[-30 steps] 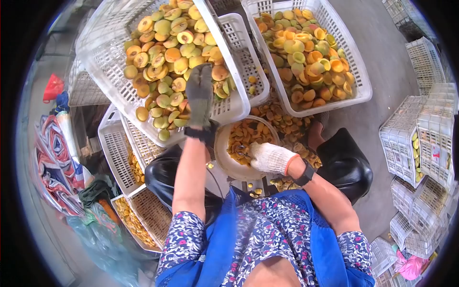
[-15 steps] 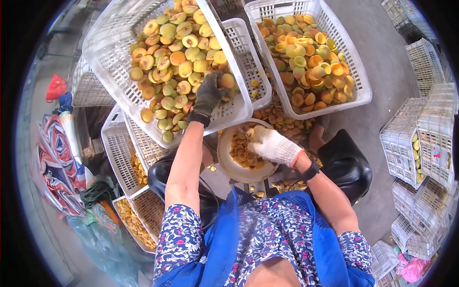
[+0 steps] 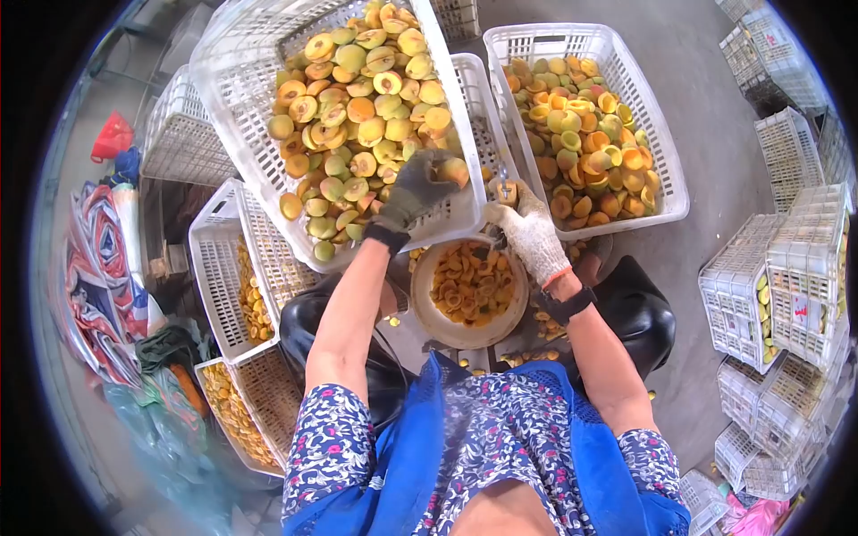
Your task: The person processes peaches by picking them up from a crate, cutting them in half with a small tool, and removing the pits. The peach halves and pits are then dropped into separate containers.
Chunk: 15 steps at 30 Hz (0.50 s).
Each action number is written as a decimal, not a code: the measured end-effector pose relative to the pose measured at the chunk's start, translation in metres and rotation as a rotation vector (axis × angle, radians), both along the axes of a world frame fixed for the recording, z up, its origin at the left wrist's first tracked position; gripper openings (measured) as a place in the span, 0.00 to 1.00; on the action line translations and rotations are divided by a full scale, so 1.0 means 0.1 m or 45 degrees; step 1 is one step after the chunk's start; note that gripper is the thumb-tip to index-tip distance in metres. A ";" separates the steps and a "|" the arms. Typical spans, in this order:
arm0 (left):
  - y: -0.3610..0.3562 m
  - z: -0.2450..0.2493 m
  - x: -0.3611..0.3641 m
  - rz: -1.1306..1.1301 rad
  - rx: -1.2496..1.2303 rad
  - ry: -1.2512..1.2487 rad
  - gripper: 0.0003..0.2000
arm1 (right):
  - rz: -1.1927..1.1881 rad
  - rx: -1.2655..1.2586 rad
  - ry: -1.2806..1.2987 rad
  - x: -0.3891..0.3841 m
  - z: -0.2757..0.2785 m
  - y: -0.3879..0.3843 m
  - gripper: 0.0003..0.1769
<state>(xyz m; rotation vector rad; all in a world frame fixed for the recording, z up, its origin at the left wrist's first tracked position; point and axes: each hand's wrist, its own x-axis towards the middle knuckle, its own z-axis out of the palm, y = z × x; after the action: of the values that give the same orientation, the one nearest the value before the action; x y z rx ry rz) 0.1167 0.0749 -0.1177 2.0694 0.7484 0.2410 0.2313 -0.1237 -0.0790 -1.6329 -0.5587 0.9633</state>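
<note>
My left hand [image 3: 416, 192], in a dark glove, is closed round a halved fruit [image 3: 453, 173] at the near right corner of the tilted white crate [image 3: 259, 192] of fruit halves. My right hand [image 3: 527, 228], in a pale glove, grips a small tool [image 3: 506, 191] with a wooden part and a metal tip, close beside my left hand. Below both hands a round bowl [image 3: 425, 308] holds thin orange fruit pieces. Hollowed fruit halves fill another white crate [image 3: 677, 174] to the right.
Stacked white crates [image 3: 737, 286] stand at the right. More crates [image 3: 214, 268] with orange pieces are at the left, beyond them striped sheeting [image 3: 98, 277] and a red container [image 3: 112, 137]. My knees flank the bowl.
My right hand has moved up from over the bowl to beside my left hand, and the tool now shows in it. My left hand still holds a fruit half. The whole view has shifted slightly.
</note>
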 end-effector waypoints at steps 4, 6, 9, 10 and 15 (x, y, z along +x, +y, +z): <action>-0.30 0.81 -0.28 -0.038 0.076 -0.266 0.27 | 0.003 0.074 -0.042 0.00 0.30 0.10 0.22; -0.41 0.96 -0.38 -0.149 0.334 -0.442 0.28 | 0.053 0.136 -0.021 -0.05 0.44 0.16 0.24; -0.49 1.13 -0.42 -0.206 0.568 -0.497 0.29 | 0.131 0.209 0.163 -0.12 0.57 0.22 0.28; -0.52 1.14 -0.42 -0.199 0.563 -0.503 0.29 | 0.152 0.181 0.193 -0.14 0.60 0.23 0.29; -0.52 1.11 -0.43 -0.149 0.574 -0.528 0.31 | 0.121 0.279 0.212 -0.18 0.61 0.27 0.29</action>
<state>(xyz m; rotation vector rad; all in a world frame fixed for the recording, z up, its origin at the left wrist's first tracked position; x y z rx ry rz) 0.0742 0.0224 -0.0064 2.3602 0.3347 0.8053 0.2130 -0.0965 -0.0183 -1.3282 -0.6090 1.0581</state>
